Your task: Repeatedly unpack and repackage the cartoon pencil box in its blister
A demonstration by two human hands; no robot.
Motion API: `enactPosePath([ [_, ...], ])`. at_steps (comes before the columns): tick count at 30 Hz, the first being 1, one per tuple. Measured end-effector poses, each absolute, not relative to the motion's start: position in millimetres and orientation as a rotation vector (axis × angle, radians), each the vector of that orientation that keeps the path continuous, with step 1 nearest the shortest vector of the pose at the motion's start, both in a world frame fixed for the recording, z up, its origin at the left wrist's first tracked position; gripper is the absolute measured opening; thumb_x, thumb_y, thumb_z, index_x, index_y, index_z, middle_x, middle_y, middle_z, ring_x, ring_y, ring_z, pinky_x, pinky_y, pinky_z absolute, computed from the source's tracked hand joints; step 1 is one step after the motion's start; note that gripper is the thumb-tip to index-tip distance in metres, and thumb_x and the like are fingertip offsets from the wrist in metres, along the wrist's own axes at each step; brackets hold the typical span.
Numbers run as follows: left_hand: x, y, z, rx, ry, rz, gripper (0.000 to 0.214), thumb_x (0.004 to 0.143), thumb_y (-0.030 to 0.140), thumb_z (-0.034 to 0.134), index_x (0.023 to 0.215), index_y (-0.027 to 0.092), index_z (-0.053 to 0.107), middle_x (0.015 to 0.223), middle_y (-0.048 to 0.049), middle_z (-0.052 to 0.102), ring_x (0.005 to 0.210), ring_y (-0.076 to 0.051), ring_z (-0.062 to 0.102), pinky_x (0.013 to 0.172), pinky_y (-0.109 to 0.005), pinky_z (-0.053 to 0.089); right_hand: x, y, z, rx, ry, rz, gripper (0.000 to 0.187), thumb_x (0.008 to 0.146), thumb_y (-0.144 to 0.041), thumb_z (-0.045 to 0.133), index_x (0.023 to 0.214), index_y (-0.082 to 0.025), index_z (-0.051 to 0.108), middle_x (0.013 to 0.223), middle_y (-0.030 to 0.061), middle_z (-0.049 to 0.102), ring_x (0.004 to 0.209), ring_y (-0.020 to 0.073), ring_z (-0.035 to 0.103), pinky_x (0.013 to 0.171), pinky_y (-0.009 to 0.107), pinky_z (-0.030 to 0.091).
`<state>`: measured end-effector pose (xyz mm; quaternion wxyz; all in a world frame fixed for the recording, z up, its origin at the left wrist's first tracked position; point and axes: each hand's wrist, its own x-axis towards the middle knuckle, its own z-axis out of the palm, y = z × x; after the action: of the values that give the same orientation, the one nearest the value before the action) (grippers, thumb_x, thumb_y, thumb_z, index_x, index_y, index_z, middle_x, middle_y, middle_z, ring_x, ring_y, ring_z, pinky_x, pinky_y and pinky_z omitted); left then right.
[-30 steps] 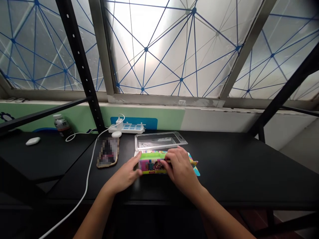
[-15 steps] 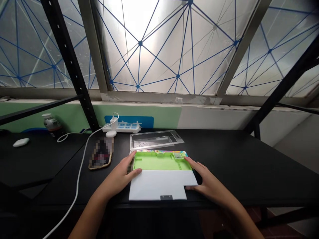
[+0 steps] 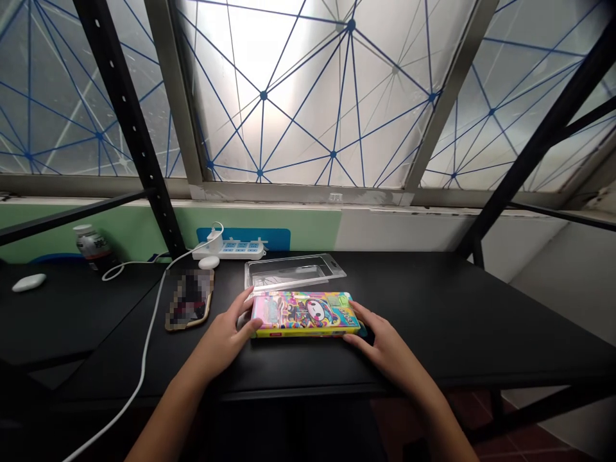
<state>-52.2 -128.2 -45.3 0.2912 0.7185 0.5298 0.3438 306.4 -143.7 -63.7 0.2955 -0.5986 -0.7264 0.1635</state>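
A colourful pencil case (image 3: 303,313) with a cartoon character on its lid lies flat on the black table, its lid closed. My left hand (image 3: 235,327) grips its left end, with the thumb at the front corner and the fingers behind. At the right end, my right hand (image 3: 375,327) holds it between thumb and fingers. The lid's cutout and the green tray inside are hidden. Just behind the case rests a clear plastic package (image 3: 289,273).
Left of the case lies a phone (image 3: 190,298) in a tan-edged cover. A white cable (image 3: 149,333) runs from the power strip (image 3: 240,249) down across the table (image 3: 457,321). Farther left are a bottle (image 3: 94,247) and a white rounded object (image 3: 29,282). Black metal posts frame both sides.
The pencil case's white-lined lid, open toward me before, is now shut over the green tray. Both hands remain at the case's ends. The view has shifted slightly.
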Motion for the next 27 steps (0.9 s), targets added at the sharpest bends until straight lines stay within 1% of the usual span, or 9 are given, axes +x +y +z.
enactPosePath([
  [2, -46, -134, -37, 2.029, 1.457, 1.091, 0.065, 0.092, 0.06, 0.053, 0.145, 0.023, 0.043, 0.139, -0.0106, 0.061, 0.127, -0.031, 0.057, 0.107, -0.044, 0.043, 304, -147, -62, -1.571, -1.915, 0.375, 0.063, 0.089, -0.047, 0.062, 0.146, -0.025, 0.048, 0.14, 0.009, 0.061, 0.126, 0.0319, 0.057, 0.105, 0.048, 0.048],
  [4, -38, -136, -24, 2.136, 1.48, 1.318, 0.058, 0.092, 0.056, 0.054, 0.139, 0.023, 0.05, 0.141, -0.0102, 0.058, 0.129, -0.031, 0.055, 0.108, -0.043, 0.043, 303, -145, -54, -1.518, -1.89, 0.355, 0.058, 0.091, -0.045, 0.058, 0.144, -0.024, 0.05, 0.135, 0.0099, 0.064, 0.12, 0.0302, 0.062, 0.095, 0.044, 0.055],
  [6, -31, -130, -9, 2.184, 1.519, 1.416, 0.059, 0.092, 0.055, 0.055, 0.141, 0.024, 0.048, 0.142, -0.0102, 0.056, 0.129, -0.032, 0.054, 0.108, -0.044, 0.043, 303, -131, -40, -1.456, -1.899, 0.31, 0.053, 0.092, -0.044, 0.058, 0.141, -0.024, 0.054, 0.134, 0.0101, 0.065, 0.117, 0.0301, 0.064, 0.09, 0.042, 0.057],
  [8, -24, -114, 6, 2.173, 1.597, 1.404, 0.062, 0.092, 0.055, 0.056, 0.144, 0.024, 0.043, 0.137, -0.0107, 0.059, 0.126, -0.031, 0.056, 0.104, -0.045, 0.046, 304, -105, -21, -1.394, -1.95, 0.248, 0.05, 0.09, -0.042, 0.06, 0.136, -0.023, 0.058, 0.133, 0.0102, 0.066, 0.115, 0.0308, 0.065, 0.092, 0.043, 0.056],
  [12, -19, -64, 18, 2.249, 1.674, 1.23, 0.069, 0.09, 0.053, 0.06, 0.146, 0.02, 0.038, 0.142, -0.0149, 0.053, 0.13, -0.033, 0.051, 0.105, -0.046, 0.044, 303, -38, 5, -1.309, -2.064, 0.259, 0.049, 0.091, -0.039, 0.06, 0.137, -0.022, 0.058, 0.128, 0.0096, 0.069, 0.111, 0.0294, 0.068, 0.093, 0.042, 0.056],
  [16, -23, -31, -3, 2.273, 1.798, 1.063, 0.068, 0.093, 0.052, 0.056, 0.147, 0.016, 0.036, 0.14, -0.0191, 0.054, 0.13, -0.036, 0.05, 0.104, -0.051, 0.042, 299, 6, -7, -1.245, -2.156, 0.264, 0.046, 0.089, -0.036, 0.063, 0.133, -0.019, 0.061, 0.129, 0.0107, 0.068, 0.116, 0.0276, 0.065, 0.099, 0.041, 0.052],
  [20, -27, -25, -32, 2.264, 1.852, 0.907, 0.062, 0.095, 0.051, 0.05, 0.145, 0.016, 0.041, 0.14, -0.0172, 0.055, 0.132, -0.034, 0.049, 0.106, -0.049, 0.041, 299, 15, -33, -1.209, -2.207, 0.256, 0.045, 0.092, -0.036, 0.061, 0.134, -0.02, 0.06, 0.137, 0.0124, 0.063, 0.128, 0.0286, 0.056, 0.108, 0.047, 0.045],
  [24, -22, -26, -41, 2.251, 1.923, 0.656, 0.062, 0.097, 0.053, 0.042, 0.146, 0.015, 0.044, 0.15, -0.0171, 0.048, 0.14, -0.033, 0.04, 0.11, -0.051, 0.038, 304, 14, -44, -1.223, -2.221, 0.239, 0.047, 0.096, -0.041, 0.055, 0.139, -0.023, 0.056, 0.149, 0.0122, 0.051, 0.136, 0.0286, 0.049, 0.11, 0.05, 0.043],
  [27, -17, -25, -39, 2.281, 1.964, 0.497, 0.061, 0.099, 0.05, 0.035, 0.145, 0.012, 0.046, 0.154, -0.0172, 0.042, 0.144, -0.034, 0.034, 0.111, -0.053, 0.036, 305, 15, -44, -1.213, -2.238, 0.245, 0.046, 0.098, -0.041, 0.052, 0.14, -0.023, 0.055, 0.144, 0.0111, 0.056, 0.136, 0.0278, 0.049, 0.11, 0.049, 0.043],
])
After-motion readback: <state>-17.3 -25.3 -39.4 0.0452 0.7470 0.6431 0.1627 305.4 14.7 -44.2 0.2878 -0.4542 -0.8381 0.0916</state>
